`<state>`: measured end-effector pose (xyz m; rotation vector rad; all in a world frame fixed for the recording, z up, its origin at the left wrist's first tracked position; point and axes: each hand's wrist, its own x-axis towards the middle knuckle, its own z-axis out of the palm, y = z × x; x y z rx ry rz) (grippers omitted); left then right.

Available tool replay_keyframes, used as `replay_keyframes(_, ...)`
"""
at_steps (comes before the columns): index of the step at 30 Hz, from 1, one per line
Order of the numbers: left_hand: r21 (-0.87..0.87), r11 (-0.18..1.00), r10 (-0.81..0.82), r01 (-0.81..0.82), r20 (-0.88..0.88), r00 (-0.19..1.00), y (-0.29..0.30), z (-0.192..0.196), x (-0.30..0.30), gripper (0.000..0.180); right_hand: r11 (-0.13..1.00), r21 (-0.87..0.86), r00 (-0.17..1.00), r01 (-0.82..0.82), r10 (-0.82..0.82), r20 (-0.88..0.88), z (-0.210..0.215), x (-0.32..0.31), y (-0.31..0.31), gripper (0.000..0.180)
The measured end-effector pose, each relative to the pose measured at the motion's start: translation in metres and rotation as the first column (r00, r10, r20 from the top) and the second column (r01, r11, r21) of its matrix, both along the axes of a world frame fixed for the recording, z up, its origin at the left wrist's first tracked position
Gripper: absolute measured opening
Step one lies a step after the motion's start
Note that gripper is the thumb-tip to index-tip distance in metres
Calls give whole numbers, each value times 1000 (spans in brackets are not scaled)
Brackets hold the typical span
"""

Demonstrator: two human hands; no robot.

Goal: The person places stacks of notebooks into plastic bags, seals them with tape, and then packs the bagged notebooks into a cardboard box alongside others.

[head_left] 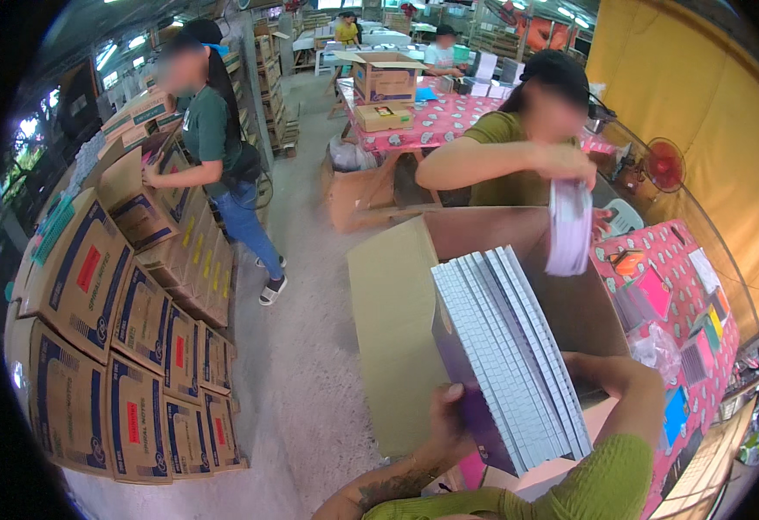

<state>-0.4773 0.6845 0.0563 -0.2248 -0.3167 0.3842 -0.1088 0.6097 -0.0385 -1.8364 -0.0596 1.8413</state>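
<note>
both grips are clamped on one thing: the left hand is closed on the lower left end of a stack of notebooks, thumb pressed flat on its purple cover, while the right hand wraps the stack's far right side, fingers curled over its edge. the stack sits between the two hands, tilted, its upper end leaning away from the person and its lower end down near the wrists. it is held over the open cardboard box, above the box's mouth and not resting on anything i can see

the notebooks are thin and flat, packed tight together, so their white page edges make long parallel ribs with fine cross lines like a grid. the outer cover is smooth and purple. the box is plain brown corrugated card, matte, with one broad flap folded out to the left and a darker inner wall behind the stack

just beyond the box's far edge a co-worker holds a pale bundle of sheets hanging from one hand. to the right runs the counter, covered in a pink patterned cloth with small coloured booklets along its right edge. at left, printed cartons are stacked in rows on the concrete floor, and another person stands by them, touching an upper carton
</note>
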Motion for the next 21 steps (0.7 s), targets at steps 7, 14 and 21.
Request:
replay_keyframes(7, 2, 999, -40, 40, 124, 991, 2, 14, 2, 69, 999, 14, 996, -37, 36, 79, -6, 10, 1, 46)
replay_keyframes(14, 131, 991, -13, 20, -50, 999, 9, 16, -4, 75, 996, 45, 988, -71, 64, 140, -17, 22, 0, 43)
replay_keyframes(21, 61, 998, -11, 15, -55, 998, 2, 9, 2, 72, 991, 73, 978, -109, 94, 187, -29, 33, -11, 40)
